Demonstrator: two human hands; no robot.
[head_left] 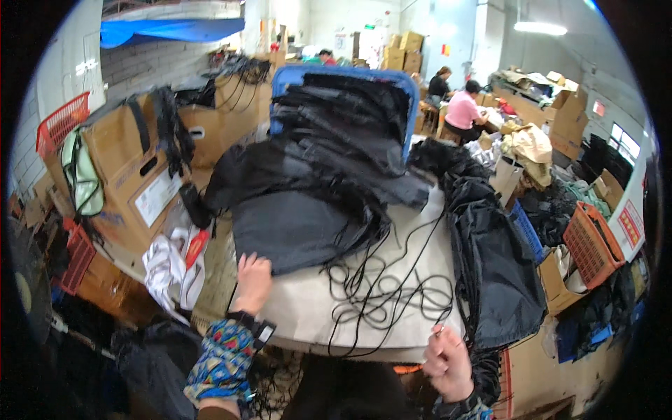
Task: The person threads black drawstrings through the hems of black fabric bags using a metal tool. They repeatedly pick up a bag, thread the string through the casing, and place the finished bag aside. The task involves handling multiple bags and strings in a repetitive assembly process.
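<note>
A black fabric bag [301, 227] lies flat on the pale tabletop [301, 308]. My left hand [253, 280] is at its near left corner, fingers bent and closed on the cloth edge. Beside the bag, a loose tangle of thin black cord [392, 297] spreads over the table toward the right. My right hand [448, 360] is closed in a pinch just off the table's near right edge, close to the cord. Something small and thin pokes up from its fingertips, too small to name.
Behind the bag stands a blue bin [414, 105] heaped with black fabric pieces [343, 133]. More black bags [493, 259] hang over the table's right side. Cardboard boxes [126, 168] and white straps [168, 269] crowd the left. An orange crate [591, 245] stands right; people sit working farther back.
</note>
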